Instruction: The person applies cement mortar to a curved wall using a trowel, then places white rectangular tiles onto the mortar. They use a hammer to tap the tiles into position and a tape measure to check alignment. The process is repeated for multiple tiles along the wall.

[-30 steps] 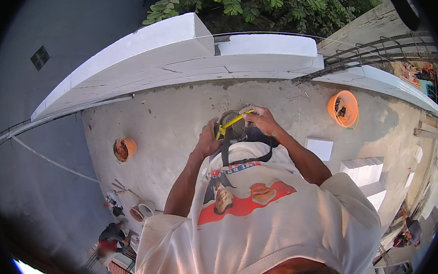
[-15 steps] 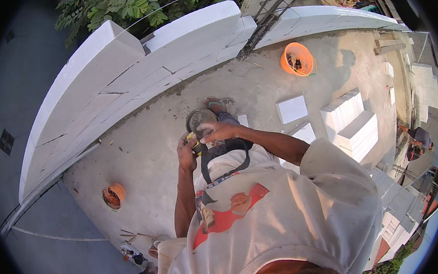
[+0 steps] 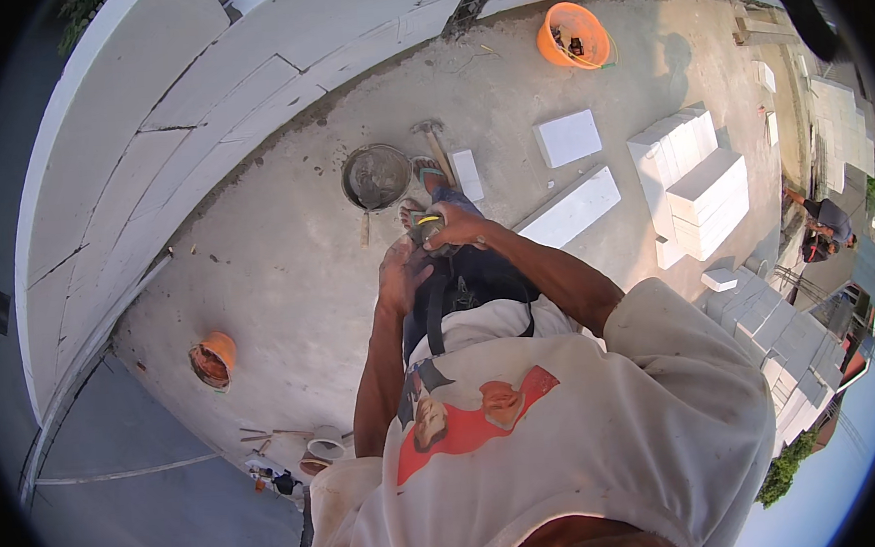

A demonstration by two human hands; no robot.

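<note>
My right hand point(image 3: 457, 228) grips a dark tape measure point(image 3: 426, 226) with a yellow band. My left hand point(image 3: 402, 271) is curled against its left side, fingers partly hidden. Both are in front of my dark trousers and hanging strap, above my sandaled feet. Just beyond them sit a round mortar pail point(image 3: 377, 177) with grey mix and a hammer-like tool point(image 3: 437, 146) beside a small white block point(image 3: 466, 174).
A white block wall point(image 3: 122, 193) curves along the left and top. Orange buckets point(image 3: 571, 33) point(image 3: 214, 359) stand on the concrete floor point(image 3: 287, 263). Loose and stacked white blocks point(image 3: 704, 202) lie rightward. A co-worker point(image 3: 823, 225) bends at the far right.
The yellow tape blade stretched between my hands a second ago no longer shows extended. My hands have come away from over the mortar pail, toward my waist, and my view has turned.
</note>
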